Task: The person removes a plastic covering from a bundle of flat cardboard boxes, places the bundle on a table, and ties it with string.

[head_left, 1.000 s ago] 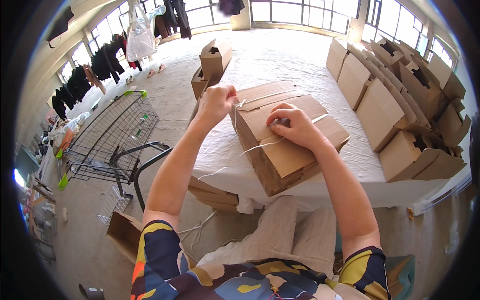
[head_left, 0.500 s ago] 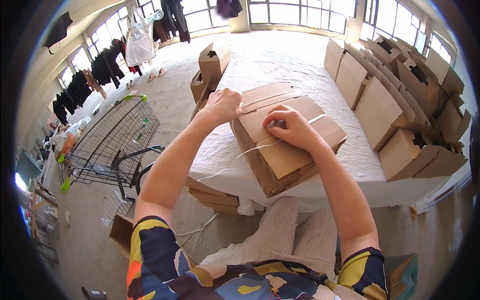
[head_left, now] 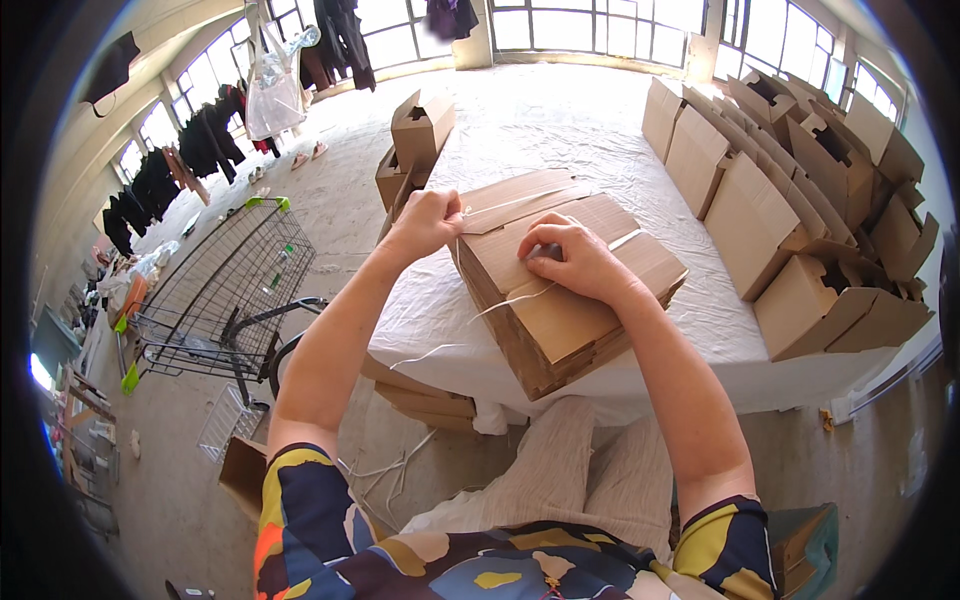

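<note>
Cardboard stack [head_left: 570, 300] tied with white string [head_left: 520, 205] on the worktop [head_left: 560, 130].
Left hand [head_left: 428, 222] grips the string in a fist; right hand [head_left: 572, 258] presses down on the stack, fingers curled.

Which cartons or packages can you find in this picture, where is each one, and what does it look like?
Bundle of flattened cartons: table's near edge, under both hands; brown, tied with pale string.
Folded cartons: rows along the table's right side; brown, flaps open.
Two open cartons: stacked on the floor beyond the table's left corner; brown.
Flat cardboard pile: floor under the table edge; brown.
No labels, signs or screens visible.
</note>
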The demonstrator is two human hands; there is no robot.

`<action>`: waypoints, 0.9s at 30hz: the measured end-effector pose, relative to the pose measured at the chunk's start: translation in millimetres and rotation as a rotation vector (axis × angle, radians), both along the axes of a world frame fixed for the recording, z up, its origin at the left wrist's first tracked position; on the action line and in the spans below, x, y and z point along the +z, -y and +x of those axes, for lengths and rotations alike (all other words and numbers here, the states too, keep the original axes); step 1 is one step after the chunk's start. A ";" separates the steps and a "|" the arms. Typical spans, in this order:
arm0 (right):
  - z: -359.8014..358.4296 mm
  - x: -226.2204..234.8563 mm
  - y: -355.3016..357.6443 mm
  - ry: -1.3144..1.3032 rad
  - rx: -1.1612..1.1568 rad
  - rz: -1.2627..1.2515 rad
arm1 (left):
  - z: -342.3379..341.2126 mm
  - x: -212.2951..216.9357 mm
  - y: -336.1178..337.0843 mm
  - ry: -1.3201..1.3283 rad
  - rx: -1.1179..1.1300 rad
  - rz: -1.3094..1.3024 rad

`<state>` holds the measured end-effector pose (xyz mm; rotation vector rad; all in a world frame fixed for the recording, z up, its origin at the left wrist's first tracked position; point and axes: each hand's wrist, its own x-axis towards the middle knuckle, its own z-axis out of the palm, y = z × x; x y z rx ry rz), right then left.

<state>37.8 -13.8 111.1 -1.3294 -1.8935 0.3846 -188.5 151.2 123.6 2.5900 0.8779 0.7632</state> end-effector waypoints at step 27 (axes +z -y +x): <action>-3.9 17.5 -25.5 0.002 -0.068 -0.157 | 0.0 1.2 -8.3 0.074 0.001 -0.250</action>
